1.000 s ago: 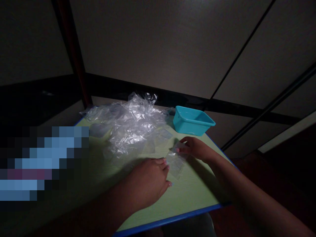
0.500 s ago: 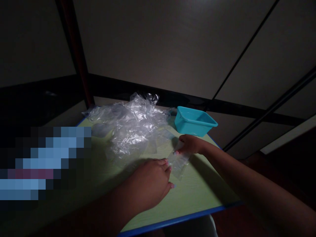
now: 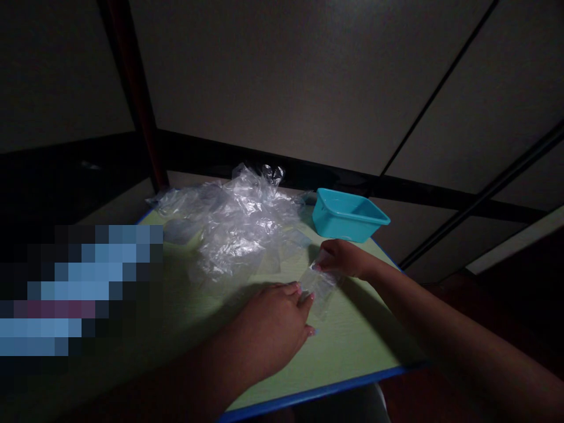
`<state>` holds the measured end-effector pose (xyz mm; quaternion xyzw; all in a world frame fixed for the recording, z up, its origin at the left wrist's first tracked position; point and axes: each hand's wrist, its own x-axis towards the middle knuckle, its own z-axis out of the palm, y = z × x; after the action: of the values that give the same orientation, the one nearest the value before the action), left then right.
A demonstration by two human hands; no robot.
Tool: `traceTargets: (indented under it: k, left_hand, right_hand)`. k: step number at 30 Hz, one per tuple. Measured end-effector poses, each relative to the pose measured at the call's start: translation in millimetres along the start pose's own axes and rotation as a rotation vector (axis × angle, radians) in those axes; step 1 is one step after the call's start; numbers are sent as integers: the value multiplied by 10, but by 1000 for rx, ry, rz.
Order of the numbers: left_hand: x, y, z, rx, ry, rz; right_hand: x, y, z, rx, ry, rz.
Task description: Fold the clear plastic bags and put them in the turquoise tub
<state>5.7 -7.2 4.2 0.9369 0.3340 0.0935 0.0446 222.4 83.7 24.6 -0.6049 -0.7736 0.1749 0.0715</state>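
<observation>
A small clear plastic bag [image 3: 321, 288] lies near the right front part of the pale green tabletop [image 3: 352, 346], between the two hands. It is thin, glossy and a little wrinkled, with a roughly rectangular shape. The right hand [image 3: 346, 258] holds its far corner, the fingers pinched together on the plastic. The left hand [image 3: 275, 320] lies palm down on the tabletop; its fingers [image 3: 304, 299] are loosely spread and their tips touch the near left edge of the bag.

Further left and farther away is a big heap of crumpled transparent plastic film [image 3: 233, 223], shiny and full of folds. At the far right corner stands a turquoise plastic tub [image 3: 348, 214], rectangular with rounded corners; what is inside I cannot tell. The tabletop has a blue edge band [image 3: 317, 393].
</observation>
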Motion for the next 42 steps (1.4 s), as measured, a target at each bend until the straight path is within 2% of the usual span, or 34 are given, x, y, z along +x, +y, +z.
traceTargets:
  k: [10, 18, 25, 32, 38, 42]
  left_hand:
    - [2, 7, 17, -9, 4, -4]
    - [10, 28, 21, 17, 20, 11]
    - [38, 58, 25, 69, -4, 8]
    - [29, 63, 40, 68, -2, 7]
    - [6, 85, 19, 79, 20, 24]
    - [6, 95, -1, 91, 2, 21]
  right_hand:
    - [-150, -134, 56, -170, 172, -34]
    - [-380, -382, -7, -267, 198, -108]
    - [-521, -481, 74, -322, 220, -168]
    - [-742, -345, 156, -187, 227, -228]
    - [-914, -118, 304, -241, 201, -298]
    - [-909, -3, 370, -228, 261, -385]
